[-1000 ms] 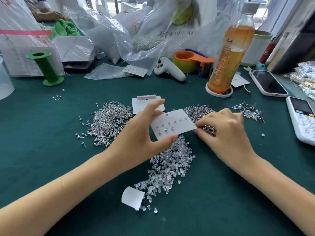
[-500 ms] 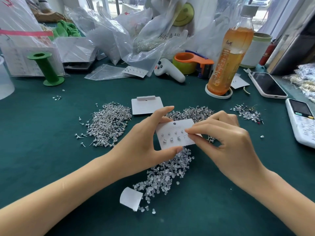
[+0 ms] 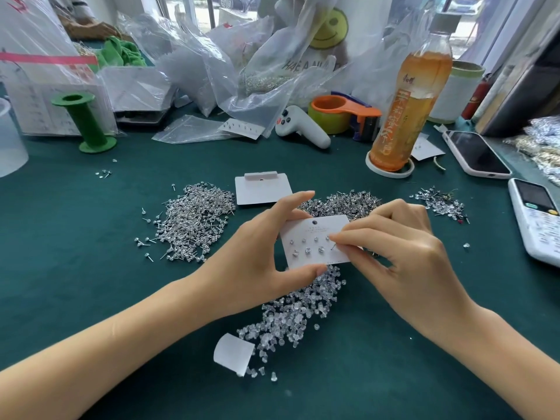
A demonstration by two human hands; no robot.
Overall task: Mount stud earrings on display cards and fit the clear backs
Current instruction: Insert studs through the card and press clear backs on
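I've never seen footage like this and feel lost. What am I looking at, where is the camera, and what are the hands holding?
There is no machine here: a person wears a camera on the head, looking down at their own hands. The left hand holds a white card with small earrings already in it. The right hand pinches one earring at the card's right side. On the green table lie a heap of metal earrings and a heap of clear backs.

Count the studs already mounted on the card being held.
7 show on the display card: four in the top row, three in the bottom row. The right hand pinches another at the bottom row's right end; its fingers may hide more.
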